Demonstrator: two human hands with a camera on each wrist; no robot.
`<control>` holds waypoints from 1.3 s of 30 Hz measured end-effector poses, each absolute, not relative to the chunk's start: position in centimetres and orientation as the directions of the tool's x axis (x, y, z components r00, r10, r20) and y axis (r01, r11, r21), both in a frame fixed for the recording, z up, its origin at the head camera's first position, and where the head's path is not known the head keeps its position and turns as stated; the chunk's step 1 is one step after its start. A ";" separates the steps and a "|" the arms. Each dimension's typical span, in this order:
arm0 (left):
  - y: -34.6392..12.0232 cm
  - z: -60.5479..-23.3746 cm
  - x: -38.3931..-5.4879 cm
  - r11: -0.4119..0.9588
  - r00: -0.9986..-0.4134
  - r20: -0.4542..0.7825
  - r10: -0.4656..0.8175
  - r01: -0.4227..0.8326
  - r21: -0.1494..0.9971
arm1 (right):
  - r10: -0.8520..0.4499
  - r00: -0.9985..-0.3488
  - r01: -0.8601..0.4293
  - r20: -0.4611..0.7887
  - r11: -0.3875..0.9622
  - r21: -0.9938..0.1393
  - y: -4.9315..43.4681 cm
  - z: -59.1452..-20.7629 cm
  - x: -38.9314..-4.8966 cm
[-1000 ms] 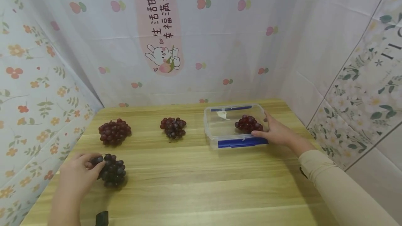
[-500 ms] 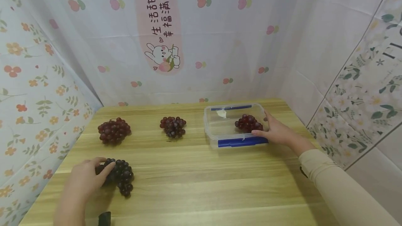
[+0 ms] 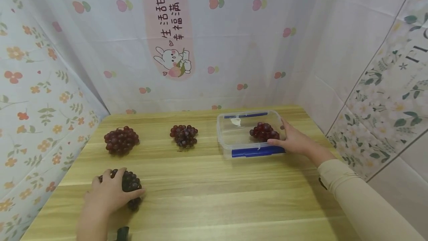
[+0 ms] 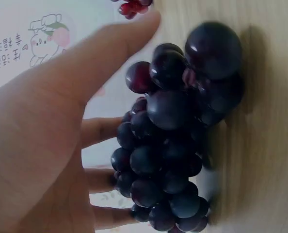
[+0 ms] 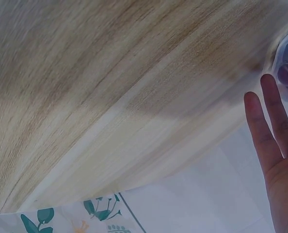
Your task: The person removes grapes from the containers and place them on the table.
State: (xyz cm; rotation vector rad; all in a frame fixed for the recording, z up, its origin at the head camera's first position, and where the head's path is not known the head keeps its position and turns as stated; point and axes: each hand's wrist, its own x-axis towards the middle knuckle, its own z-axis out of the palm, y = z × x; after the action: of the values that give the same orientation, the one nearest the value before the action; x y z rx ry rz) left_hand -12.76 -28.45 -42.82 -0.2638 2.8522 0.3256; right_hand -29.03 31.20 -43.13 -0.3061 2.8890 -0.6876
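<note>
My left hand (image 3: 108, 194) spreads over a bunch of dark grapes (image 3: 132, 183) at the table's left front. In the left wrist view, the fingers reach behind the dark bunch (image 4: 168, 141) and the thumb stands apart from it. My right hand (image 3: 294, 140) rests at the right front corner of a clear plastic food container (image 3: 234, 146) with blue latches. Its thumb lies along the front rim; straight fingers (image 5: 265, 141) touch the side wall in the right wrist view. Inside the container, at the right, lies a bunch of red grapes (image 3: 264, 132).
Two more bunches lie on the wooden table (image 3: 214, 196): red grapes (image 3: 121, 140) at the back left and a smaller dark red bunch (image 3: 184, 135) left of the container. Patterned curtains (image 3: 214, 47) enclose the back and sides. A black object (image 3: 122, 233) shows near my left wrist.
The dark bunch has shifted slightly right and now lies on the table. My left hand has gone from pinching it to spreading over it, moving right. The right hand and container stay put.
</note>
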 end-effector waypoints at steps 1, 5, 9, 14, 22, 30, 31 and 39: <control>-28.6 -42.9 -12.8 0.959 -0.952 -0.269 -0.148 -0.205 0.197 | -0.233 -0.967 -0.160 -0.104 0.873 -0.461 31.2 -43.2 -29.1; -29.5 -43.0 -13.0 0.950 -0.953 -0.261 -0.153 -0.215 0.225 | -0.237 -0.966 -0.165 -0.102 0.872 -0.460 31.3 -43.2 -29.1; -30.8 -43.3 -12.9 0.942 -0.942 -0.288 -0.170 -0.241 0.233 | -0.238 -0.965 -0.164 -0.106 0.872 -0.461 31.4 -43.1 -29.1; -32.7 -43.9 -12.5 0.925 -0.919 -0.328 -0.218 -0.302 0.230 | -0.237 -0.965 -0.162 -0.110 0.872 -0.462 31.4 -43.3 -29.1; -34.4 -43.8 -11.5 0.873 -0.849 -0.384 -0.362 -0.453 0.181 | -0.226 -0.968 -0.155 -0.112 0.882 -0.444 31.4 -43.0 -29.1; -33.2 -43.9 -11.0 0.810 -0.797 -0.393 -0.459 -0.557 0.184 | -0.230 -0.966 -0.154 -0.115 0.877 -0.456 31.3 -43.1 -29.2; -33.2 -43.9 -11.0 0.815 -0.800 -0.400 -0.448 -0.549 0.185 | -0.232 -0.966 -0.155 -0.115 0.875 -0.459 31.3 -43.1 -29.2; -33.5 -43.5 -11.4 0.855 -0.823 -0.438 -0.362 -0.481 0.197 | -0.230 -0.966 -0.152 -0.117 0.873 -0.463 31.3 -43.2 -29.0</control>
State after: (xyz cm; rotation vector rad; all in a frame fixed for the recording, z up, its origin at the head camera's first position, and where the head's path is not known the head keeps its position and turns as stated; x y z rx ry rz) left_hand -11.37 -33.53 -43.49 -0.6254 2.6397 0.4232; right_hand -29.00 31.33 -43.19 -0.2958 2.8759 -0.6906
